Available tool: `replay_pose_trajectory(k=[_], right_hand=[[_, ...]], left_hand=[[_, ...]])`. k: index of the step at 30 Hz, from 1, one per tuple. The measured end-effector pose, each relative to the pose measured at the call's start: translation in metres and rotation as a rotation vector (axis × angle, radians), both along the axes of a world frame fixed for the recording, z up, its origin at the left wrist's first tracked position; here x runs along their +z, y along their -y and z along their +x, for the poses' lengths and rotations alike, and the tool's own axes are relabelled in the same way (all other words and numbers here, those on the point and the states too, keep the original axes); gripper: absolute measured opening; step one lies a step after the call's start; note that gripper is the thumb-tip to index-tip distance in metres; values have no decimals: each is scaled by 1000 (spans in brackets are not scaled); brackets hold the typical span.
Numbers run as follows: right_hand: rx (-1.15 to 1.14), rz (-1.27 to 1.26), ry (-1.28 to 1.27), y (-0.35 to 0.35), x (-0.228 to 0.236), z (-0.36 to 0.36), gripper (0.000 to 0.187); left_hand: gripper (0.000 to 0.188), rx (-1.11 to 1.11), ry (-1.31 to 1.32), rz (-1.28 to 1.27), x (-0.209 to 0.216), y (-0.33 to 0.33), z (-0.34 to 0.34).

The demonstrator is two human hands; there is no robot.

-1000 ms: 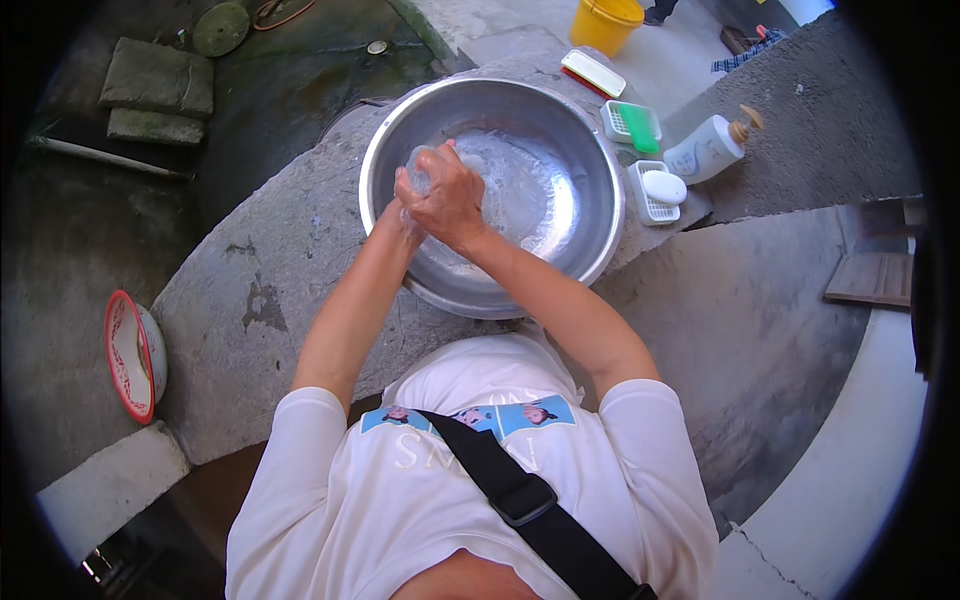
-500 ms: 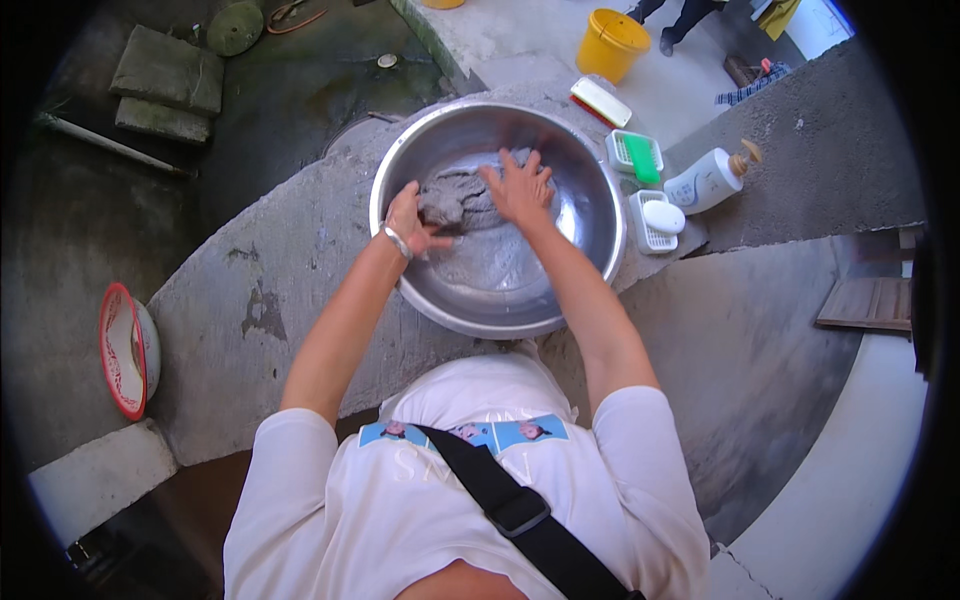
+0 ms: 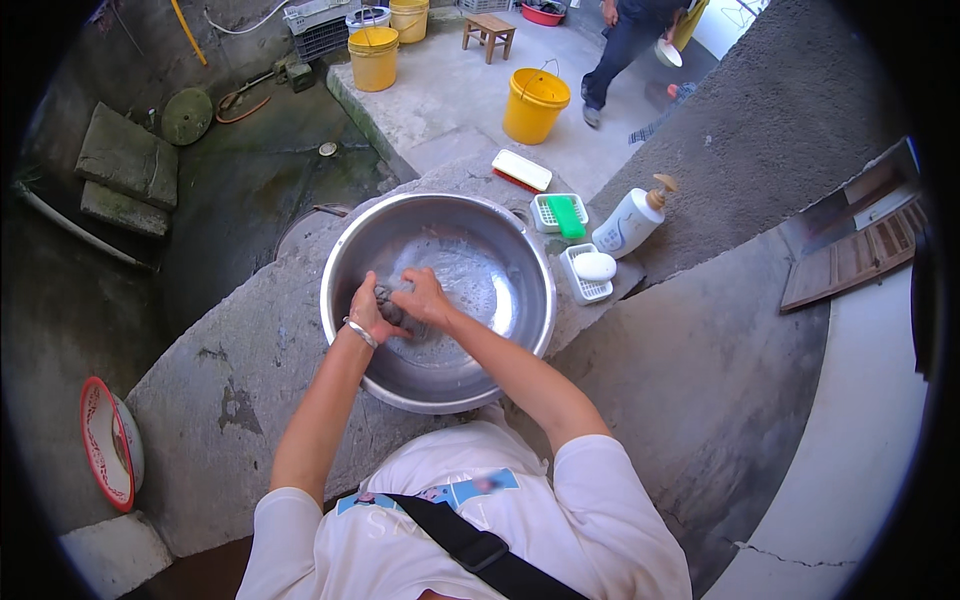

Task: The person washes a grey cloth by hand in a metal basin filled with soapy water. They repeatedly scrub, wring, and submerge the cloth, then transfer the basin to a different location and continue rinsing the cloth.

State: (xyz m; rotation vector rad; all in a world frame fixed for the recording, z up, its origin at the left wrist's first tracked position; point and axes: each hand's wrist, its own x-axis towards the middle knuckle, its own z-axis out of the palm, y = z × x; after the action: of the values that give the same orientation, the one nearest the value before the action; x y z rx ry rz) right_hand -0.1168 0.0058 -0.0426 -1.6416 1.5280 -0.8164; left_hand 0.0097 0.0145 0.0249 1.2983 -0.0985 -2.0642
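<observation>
A large steel basin (image 3: 440,400) with wet, sudsy-looking metal inside stands on the concrete ledge in front of me. Bunched at its left side is a wet grey cloth (image 3: 388,302), mostly hidden by my fingers. My left hand (image 3: 370,310), with a silver bangle at the wrist, grips the cloth from the left. From the right, my right hand (image 3: 428,298) closes over it with curled fingers. Both hands are low inside the basin, close together.
Right of the basin stand a brush (image 3: 522,170), a basket with a green item (image 3: 566,216), white soap (image 3: 594,266) in a dish and a pump bottle (image 3: 630,222). A red-rimmed enamel basin (image 3: 122,445) leans at left. Beyond are a yellow bucket (image 3: 535,108) and a person (image 3: 625,50).
The cloth, earlier spread across the basin under my parted hands, is now gathered at the left. My right hand has come in toward my left. The view has shifted, showing more yard.
</observation>
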Motion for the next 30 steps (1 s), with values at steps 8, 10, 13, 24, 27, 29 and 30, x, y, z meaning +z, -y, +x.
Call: replay_pose_trajectory(k=[8, 10, 13, 24, 27, 29, 30], right_hand=[[4, -347, 132, -59, 112, 40, 27], [-63, -404, 30, -56, 108, 43, 28], [-131, -470, -30, -43, 107, 41, 25], [-205, -247, -382, 38, 46, -4, 34], [-195, -149, -624, 37, 45, -22, 41], [-143, -68, -733, 27, 39, -26, 46], [-63, -4, -764, 23, 32, -26, 49]], left_hand=[[50, -52, -437, -129, -21, 7, 7], [48, -16, -429, -118, -22, 4, 2], [45, -10, -494, -161, -38, 3, -2], [36, 144, -176, -202, -26, -2, -19], [49, 169, -69, -53, -14, -4, -1], [59, 177, 56, 111, -16, -8, 15], [72, 124, -13, 61, -15, -10, 20]])
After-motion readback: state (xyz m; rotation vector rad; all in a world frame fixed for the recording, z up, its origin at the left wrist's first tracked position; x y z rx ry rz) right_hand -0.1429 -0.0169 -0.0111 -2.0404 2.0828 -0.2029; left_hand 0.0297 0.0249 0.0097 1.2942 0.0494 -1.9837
